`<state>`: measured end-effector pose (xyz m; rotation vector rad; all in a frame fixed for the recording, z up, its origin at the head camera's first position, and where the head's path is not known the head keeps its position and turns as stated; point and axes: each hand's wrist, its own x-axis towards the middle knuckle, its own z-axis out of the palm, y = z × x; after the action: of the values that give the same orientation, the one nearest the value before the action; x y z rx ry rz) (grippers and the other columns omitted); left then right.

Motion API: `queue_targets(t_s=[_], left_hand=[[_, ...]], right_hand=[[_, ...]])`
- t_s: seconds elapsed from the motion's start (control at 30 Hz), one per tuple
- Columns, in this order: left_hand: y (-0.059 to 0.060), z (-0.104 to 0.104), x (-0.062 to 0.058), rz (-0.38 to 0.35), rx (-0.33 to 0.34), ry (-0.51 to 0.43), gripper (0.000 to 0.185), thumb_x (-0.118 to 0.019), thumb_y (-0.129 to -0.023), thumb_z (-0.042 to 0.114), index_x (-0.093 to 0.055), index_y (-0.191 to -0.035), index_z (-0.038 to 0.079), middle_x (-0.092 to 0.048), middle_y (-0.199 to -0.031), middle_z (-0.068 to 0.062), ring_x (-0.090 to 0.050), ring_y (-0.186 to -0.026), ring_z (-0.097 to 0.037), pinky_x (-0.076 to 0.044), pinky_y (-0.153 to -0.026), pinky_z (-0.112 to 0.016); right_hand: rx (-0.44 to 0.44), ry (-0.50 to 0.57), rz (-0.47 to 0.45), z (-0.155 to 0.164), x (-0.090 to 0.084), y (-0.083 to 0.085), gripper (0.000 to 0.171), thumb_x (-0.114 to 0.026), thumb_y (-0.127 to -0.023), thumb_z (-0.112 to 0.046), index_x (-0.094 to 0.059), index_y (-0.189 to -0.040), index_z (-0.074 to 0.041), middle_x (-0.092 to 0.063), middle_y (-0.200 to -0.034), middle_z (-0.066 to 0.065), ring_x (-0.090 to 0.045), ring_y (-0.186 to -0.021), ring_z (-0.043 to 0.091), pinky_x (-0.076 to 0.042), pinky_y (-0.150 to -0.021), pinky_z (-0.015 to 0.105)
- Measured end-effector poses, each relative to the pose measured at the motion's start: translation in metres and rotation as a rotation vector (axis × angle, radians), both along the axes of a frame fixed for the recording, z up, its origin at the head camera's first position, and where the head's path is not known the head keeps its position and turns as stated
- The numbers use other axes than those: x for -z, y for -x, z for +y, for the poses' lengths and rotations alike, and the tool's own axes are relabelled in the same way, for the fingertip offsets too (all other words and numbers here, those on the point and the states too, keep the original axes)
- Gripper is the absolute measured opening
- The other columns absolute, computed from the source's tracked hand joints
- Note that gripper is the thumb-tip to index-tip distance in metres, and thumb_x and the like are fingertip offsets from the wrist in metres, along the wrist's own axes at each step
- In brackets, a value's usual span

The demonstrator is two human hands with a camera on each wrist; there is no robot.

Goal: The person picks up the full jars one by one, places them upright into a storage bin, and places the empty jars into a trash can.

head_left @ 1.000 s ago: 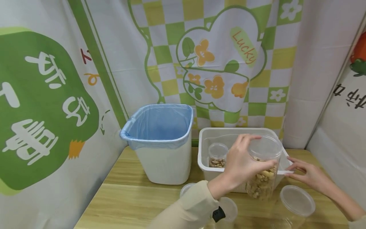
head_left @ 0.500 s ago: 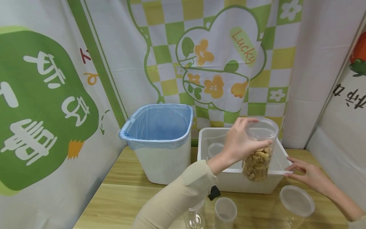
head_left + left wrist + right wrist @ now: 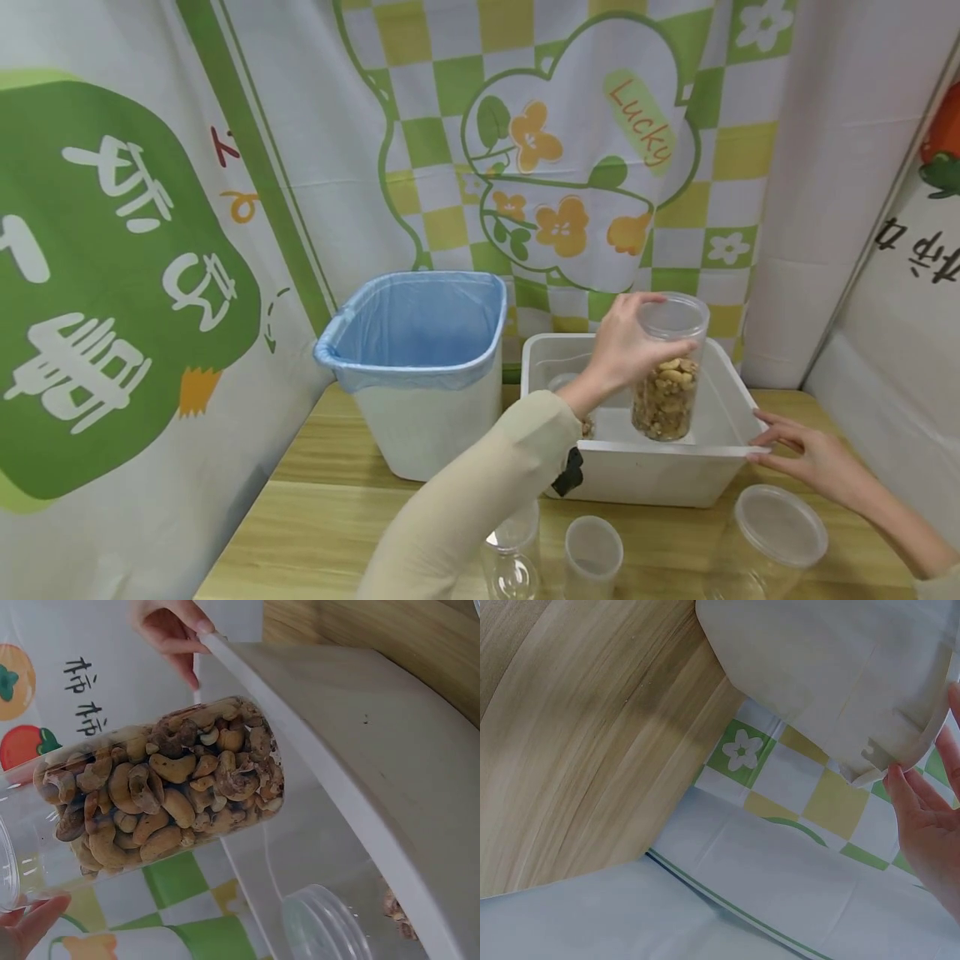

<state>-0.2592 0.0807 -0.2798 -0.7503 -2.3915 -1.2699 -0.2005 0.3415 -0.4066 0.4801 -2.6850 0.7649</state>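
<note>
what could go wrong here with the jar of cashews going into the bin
1. The left hand grips the jar only near its top, above the white bin; the clear plastic might slip and drop.
2. A smaller jar already sits in the bin just beside it; lowering carelessly could knock it over.
3. The right hand touches only the bin's corner, so a bump may shift the bin.

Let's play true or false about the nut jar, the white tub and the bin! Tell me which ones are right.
1. The left hand grips the nut jar. True.
2. The jar is over the bin. False: it is over the white tub.
3. The right hand touches the tub's rim. True.
4. The bin has a red liner. False: the liner is blue.
5. The jar holds cashews. True.
6. The right hand holds a lid. False: it only touches the tub; a lidded jar stands near it.
</note>
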Motion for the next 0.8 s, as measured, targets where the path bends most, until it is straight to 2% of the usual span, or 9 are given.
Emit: queue_targets(t_s=[0.1, 0.23, 0.33, 0.4, 0.53, 0.6, 0.67, 0.73, 0.8], left_hand=[[0.008, 0.002, 0.005, -0.041, -0.007, -0.017, 0.058, -0.078, -0.063, 0.03, -0.054, -0.113, 0.011, -0.052, -0.111, -0.005, -0.05, -0.092, -0.011, -0.04, -0.067, -0.013], [0.016, 0.004, 0.017, -0.079, -0.005, 0.012, 0.057, -0.077, -0.064, 0.03, -0.054, -0.114, 0.012, -0.051, -0.111, -0.003, -0.049, -0.095, -0.012, -0.04, -0.073, -0.016], [0.021, 0.006, 0.027, -0.112, -0.002, 0.033, 0.056, -0.077, -0.066, 0.03, -0.054, -0.114, 0.013, -0.051, -0.111, -0.004, -0.049, -0.098, -0.013, -0.04, -0.078, -0.017], [0.024, 0.007, 0.034, -0.139, -0.001, 0.031, 0.056, -0.077, -0.066, 0.03, -0.054, -0.114, 0.012, -0.051, -0.11, -0.004, -0.049, -0.097, -0.014, -0.04, -0.078, -0.018], [0.027, 0.009, 0.046, -0.179, 0.002, 0.034, 0.056, -0.077, -0.065, 0.029, -0.054, -0.113, 0.012, -0.05, -0.11, -0.003, -0.049, -0.098, -0.014, -0.041, -0.081, -0.018], [0.029, 0.01, 0.05, -0.193, 0.006, 0.044, 0.056, -0.077, -0.066, 0.028, -0.054, -0.114, 0.011, -0.049, -0.112, -0.004, -0.049, -0.101, -0.015, -0.041, -0.083, -0.019], [0.03, 0.01, 0.055, -0.204, 0.006, 0.061, 0.057, -0.077, -0.066, 0.028, -0.053, -0.114, 0.011, -0.049, -0.112, -0.004, -0.048, -0.102, -0.016, -0.041, -0.084, -0.02], [0.031, 0.01, 0.059, -0.217, 0.005, 0.077, 0.057, -0.078, -0.065, 0.027, -0.053, -0.114, 0.011, -0.05, -0.111, -0.004, -0.049, -0.102, -0.016, -0.041, -0.082, -0.02], [0.032, 0.01, 0.063, -0.235, 0.013, 0.085, 0.057, -0.078, -0.065, 0.026, -0.053, -0.114, 0.01, -0.05, -0.111, -0.004, -0.049, -0.101, -0.017, -0.042, -0.081, -0.02]], right_hand=[[-0.005, 0.001, -0.001, 0.0, -0.001, 0.0, 0.012, -0.073, -0.072, -0.021, -0.064, -0.079, -0.026, -0.048, -0.125, 0.005, -0.052, -0.096, 0.044, -0.035, -0.07, 0.002], [-0.018, 0.011, -0.001, -0.001, -0.002, 0.001, 0.012, -0.073, -0.071, -0.019, -0.063, -0.077, -0.024, -0.05, -0.119, 0.025, -0.05, -0.095, 0.046, -0.032, -0.071, -0.002], [-0.02, 0.011, 0.01, -0.001, -0.001, 0.001, 0.013, -0.073, -0.071, -0.019, -0.063, -0.077, -0.025, -0.051, -0.12, 0.022, -0.051, -0.095, 0.044, -0.03, -0.072, -0.004], [-0.021, 0.012, 0.019, -0.001, -0.001, 0.001, 0.013, -0.073, -0.07, -0.019, -0.063, -0.077, -0.025, -0.05, -0.123, 0.013, -0.051, -0.095, 0.044, -0.03, -0.072, -0.004], [-0.013, 0.0, 0.029, 0.0, 0.0, 0.001, 0.014, -0.074, -0.07, -0.02, -0.063, -0.077, -0.026, -0.05, -0.122, 0.013, -0.052, -0.094, 0.044, -0.034, -0.071, 0.0], [-0.01, -0.009, 0.03, -0.001, 0.0, 0.001, 0.014, -0.074, -0.07, -0.02, -0.063, -0.076, -0.026, -0.051, -0.119, 0.022, -0.052, -0.094, 0.044, -0.044, -0.071, 0.009], [-0.009, -0.011, 0.027, -0.001, 0.0, 0.001, 0.014, -0.074, -0.07, -0.02, -0.063, -0.077, -0.025, -0.051, -0.116, 0.027, -0.052, -0.093, 0.045, -0.05, -0.071, 0.025], [-0.009, -0.011, 0.024, -0.001, 0.0, 0.001, 0.013, -0.074, -0.07, -0.02, -0.064, -0.077, -0.025, -0.05, -0.117, 0.027, -0.052, -0.093, 0.045, -0.049, -0.071, 0.041], [-0.007, -0.009, 0.023, 0.0, 0.001, 0.001, 0.013, -0.073, -0.07, -0.02, -0.064, -0.077, -0.025, -0.05, -0.121, 0.02, -0.052, -0.093, 0.045, -0.046, -0.071, 0.046]])
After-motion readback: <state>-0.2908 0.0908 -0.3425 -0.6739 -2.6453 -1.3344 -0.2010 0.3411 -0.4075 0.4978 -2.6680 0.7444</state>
